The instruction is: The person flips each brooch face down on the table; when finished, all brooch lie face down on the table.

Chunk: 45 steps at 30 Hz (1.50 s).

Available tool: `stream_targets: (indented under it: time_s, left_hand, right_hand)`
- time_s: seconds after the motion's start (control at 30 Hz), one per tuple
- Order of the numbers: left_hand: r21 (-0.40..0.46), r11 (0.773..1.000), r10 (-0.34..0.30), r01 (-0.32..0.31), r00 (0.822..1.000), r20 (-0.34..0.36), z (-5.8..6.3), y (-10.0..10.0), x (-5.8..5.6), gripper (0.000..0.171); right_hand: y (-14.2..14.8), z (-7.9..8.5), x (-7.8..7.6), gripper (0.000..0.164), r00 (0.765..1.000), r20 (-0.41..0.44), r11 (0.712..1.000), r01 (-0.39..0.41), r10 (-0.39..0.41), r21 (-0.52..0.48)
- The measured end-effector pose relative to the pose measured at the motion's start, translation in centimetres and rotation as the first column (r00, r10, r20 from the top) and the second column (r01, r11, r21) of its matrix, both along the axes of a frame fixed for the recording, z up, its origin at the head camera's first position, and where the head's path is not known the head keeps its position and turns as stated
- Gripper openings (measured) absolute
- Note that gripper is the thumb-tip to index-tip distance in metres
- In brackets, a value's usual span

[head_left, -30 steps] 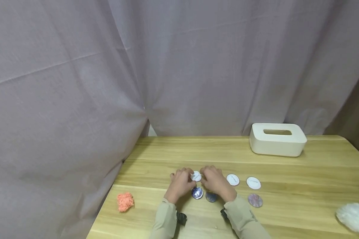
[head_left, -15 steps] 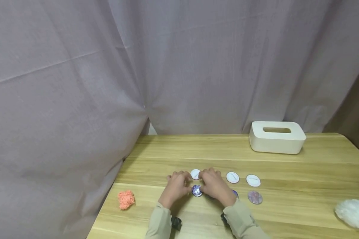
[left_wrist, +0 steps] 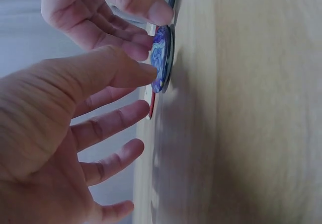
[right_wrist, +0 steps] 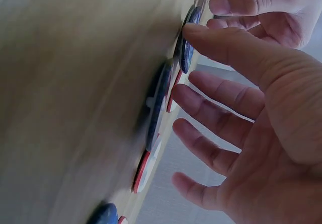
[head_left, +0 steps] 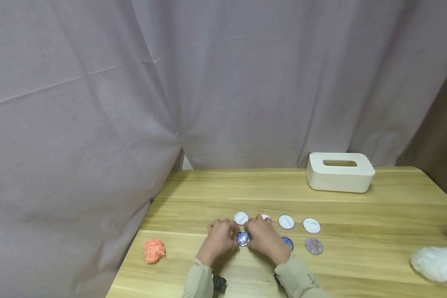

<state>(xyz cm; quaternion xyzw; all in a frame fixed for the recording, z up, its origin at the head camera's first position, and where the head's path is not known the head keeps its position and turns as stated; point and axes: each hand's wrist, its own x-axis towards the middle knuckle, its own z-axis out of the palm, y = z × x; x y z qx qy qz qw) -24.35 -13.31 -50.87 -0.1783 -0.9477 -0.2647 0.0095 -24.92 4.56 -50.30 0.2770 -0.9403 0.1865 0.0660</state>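
Observation:
A round blue-and-purple badge (head_left: 243, 239) lies on the wooden table between both hands, and its swirled face shows in the left wrist view. At its left side is my left hand (head_left: 217, 240), the thumb touching the face near the rim and the other fingers spread. On the opposite side, my right hand (head_left: 264, 239) has its thumb against the badge edge, with its fingers loosely extended. Just behind the badge lies a white disc (head_left: 241, 218). Another dark-blue badge (right_wrist: 160, 108) sits under the right hand, hidden in the head view.
Further white discs (head_left: 286, 222) continue the back row, one partly covered by the right hand. A blue badge (head_left: 287, 243) and a pinkish badge (head_left: 314, 246) lie to the right. Orange yarn (head_left: 154, 251), a tissue box (head_left: 340, 173) and a white fluffy object (head_left: 437, 263) are farther out.
Both hands have come from the leftmost white disc toward the person, to the purple badge in front of it. A blue badge right of the right hand has come into sight.

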Motion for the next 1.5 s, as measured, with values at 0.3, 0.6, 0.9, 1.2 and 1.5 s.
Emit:
stream_targets:
  time_s: [0.3,0.6,0.9,1.2,1.5]
  left_hand:
    - [-0.013,1.000,-0.016,0.017,1.000,0.008,-0.58,0.00,0.58,0.031]
    - [-0.026,1.000,0.015,-0.016,1.000,-0.009,-0.75,0.32,0.75,0.030]
    - [0.014,1.000,0.009,-0.008,0.998,-0.059,-0.85,0.15,0.41,0.021]
    - [0.029,0.999,-0.018,0.020,0.997,-0.077,-0.62,-0.17,0.25,0.019]
    - [0.043,0.999,-0.019,0.024,0.994,-0.109,-0.40,-0.27,0.09,0.019]
  right_hand:
    - [-0.48,-0.49,0.71,0.026,1.000,-0.005,0.999,-0.027,0.027,-0.035]
    - [-0.79,-0.55,0.88,0.024,1.000,0.008,0.999,-0.029,0.029,-0.024]
    - [-0.56,-0.49,0.67,0.026,0.997,-0.052,0.998,-0.060,0.059,-0.013]
    - [-0.31,0.00,0.40,0.031,0.994,-0.062,0.996,-0.087,0.085,-0.016]
    - [-0.05,0.39,0.23,0.036,0.995,-0.055,0.996,-0.085,0.083,-0.033]
